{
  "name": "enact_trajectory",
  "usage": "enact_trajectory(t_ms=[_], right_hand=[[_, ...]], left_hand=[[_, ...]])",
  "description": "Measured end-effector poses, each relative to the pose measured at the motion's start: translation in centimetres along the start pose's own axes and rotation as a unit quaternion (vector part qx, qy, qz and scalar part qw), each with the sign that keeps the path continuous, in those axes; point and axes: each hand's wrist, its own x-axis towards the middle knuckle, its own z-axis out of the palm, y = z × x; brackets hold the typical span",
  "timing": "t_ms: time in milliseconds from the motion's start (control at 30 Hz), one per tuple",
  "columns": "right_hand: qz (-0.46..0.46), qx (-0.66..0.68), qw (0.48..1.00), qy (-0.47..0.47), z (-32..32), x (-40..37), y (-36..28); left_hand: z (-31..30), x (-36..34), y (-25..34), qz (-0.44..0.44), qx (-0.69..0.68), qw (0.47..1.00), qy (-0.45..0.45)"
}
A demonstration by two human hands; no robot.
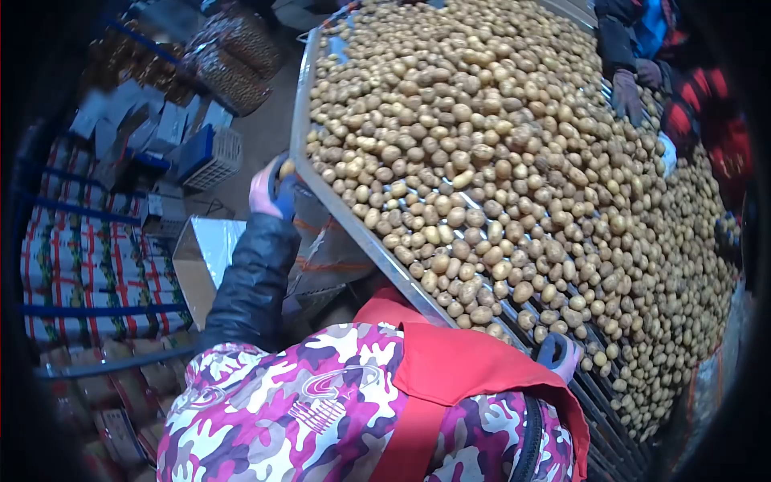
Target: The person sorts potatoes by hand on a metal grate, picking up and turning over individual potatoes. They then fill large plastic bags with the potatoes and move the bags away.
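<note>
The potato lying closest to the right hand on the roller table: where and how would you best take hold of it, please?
Probably pinch the potato across its rounded middle, coming straight down from above with the right hand. It lies loose on the bars of the roller table, other potatoes crowd its sides, and only its top is bare.
</note>
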Motion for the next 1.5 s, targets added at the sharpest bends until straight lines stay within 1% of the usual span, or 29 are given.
enact_trajectory(t_ms=[33,100,133,167,200,233,300,333,367,433,500,533,567,633,667,700,767,833,867,900,1000,1033,1100,1167,1233,1267,1300,1433,1500], right_hand=[[-0.010,0.001,1.000,-0.005,0.1,0.1,0.3],[-0.031,-0.021,0.999,0.006,0.3,0.1,0.5],[-0.026,-0.023,0.999,0.015,0.5,0.0,0.6],[-0.027,-0.026,0.999,0.020,0.9,-0.2,0.9],[-0.037,-0.030,0.999,0.010,1.2,-0.2,1.1],[-0.043,-0.037,0.998,0.006,0.7,-0.1,1.7],[-0.057,-0.073,0.996,-0.015,-0.4,-0.8,-0.2],[-0.101,-0.058,0.993,-0.019,-0.6,-0.7,0.1],[-0.103,-0.034,0.994,-0.031,-1.1,-0.9,0.2],[-0.051,-0.041,0.997,-0.044,-2.1,-1.2,0.0],[-0.135,-0.145,0.980,-0.010,-4.0,-1.1,1.0],[-0.141,-0.180,0.973,0.015,-5.0,-1.2,1.6],[-0.125,-0.194,0.973,0.027,-6.0,-1.2,2.4],[-0.110,-0.288,0.950,0.044,-8.1,-1.1,4.4],[-0.067,-0.312,0.947,0.041,-8.6,-1.1,5.7],[-0.020,-0.320,0.947,0.028,-8.8,-1.1,6.9],[0.002,-0.240,0.970,0.032,-8.8,-0.4,7.9],[-0.010,-0.260,0.964,0.047,-7.2,1.0,6.5],[-0.038,-0.286,0.954,0.081,-6.0,1.9,6.4],[-0.056,-0.246,0.966,0.055,-5.9,3.0,5.3],[-0.099,-0.228,0.962,0.113,-2.3,7.2,4.5],[-0.072,-0.193,0.975,0.081,-2.3,8.1,2.2],[-0.103,-0.144,0.982,0.066,-0.7,9.5,-0.1],[-0.079,-0.053,0.994,0.047,1.6,11.4,-1.6],[-0.161,-0.090,0.981,0.068,3.0,13.0,-4.1],[-0.173,-0.075,0.979,0.082,4.4,14.0,-4.1],[-0.160,-0.089,0.981,0.067,5.1,14.6,-5.8],[-0.187,-0.041,0.976,0.102,8.2,17.5,-11.3],[-0.192,-0.050,0.976,0.085,8.7,18.7,-12.6]], left_hand=[[-1.6,-2.4,-1.2,-0.052,0.023,0.998,-0.013],[-2.7,-6.3,-3.5,-0.072,0.095,0.993,0.004],[-3.0,-7.9,-4.7,-0.134,0.118,0.983,-0.034],[-3.1,-9.0,-5.8,-0.134,0.112,0.984,-0.034],[-2.8,-9.6,-6.6,-0.216,0.196,0.951,-0.104],[-1.5,-9.8,-7.0,-0.286,0.272,0.902,-0.176],[0.5,-9.1,-4.4,-0.240,0.232,0.927,-0.168],[1.9,-9.0,-3.5,-0.170,0.220,0.954,-0.114],[3.4,-7.9,-2.3,-0.136,0.175,0.970,-0.098],[6.0,-5.2,-0.1,-0.037,0.122,0.988,-0.085],[8.3,-2.8,2.2,-0.017,0.116,0.991,-0.067],[9.2,-1.5,2.6,-0.010,0.105,0.992,-0.069],[9.8,-0.5,3.1,-0.031,0.107,0.989,-0.097],[11.7,0.5,2.0,-0.052,0.139,0.980,-0.131],[12.5,0.2,1.7,-0.039,0.182,0.972,-0.143],[12.7,0.0,1.7,-0.027,0.226,0.962,-0.153],[12.8,0.2,1.9,-0.021,0.214,0.960,-0.180],[12.3,0.2,2.4,-0.028,0.186,0.965,-0.181],[11.9,0.3,2.9,-0.031,0.189,0.962,-0.193],[11.7,0.4,3.5,-0.037,0.191,0.960,-0.202],[11.3,0.6,4.3,-0.047,0.197,0.955,-0.217],[11.1,0.8,4.9,-0.055,0.198,0.952,-0.228],[10.9,0.8,5.4,-0.060,0.197,0.950,-0.234],[10.8,0.8,5.6,-0.041,0.199,0.952,-0.227],[10.5,0.9,6.0,-0.053,0.191,0.952,-0.233],[10.4,0.9,6.1,-0.055,0.188,0.953,-0.232],[10.4,0.9,6.2,-0.056,0.184,0.953,-0.232],[10.4,0.9,6.1,-0.043,0.190,0.954,-0.229],[10.4,1.0,6.4,-0.058,0.190,0.954,-0.226]])
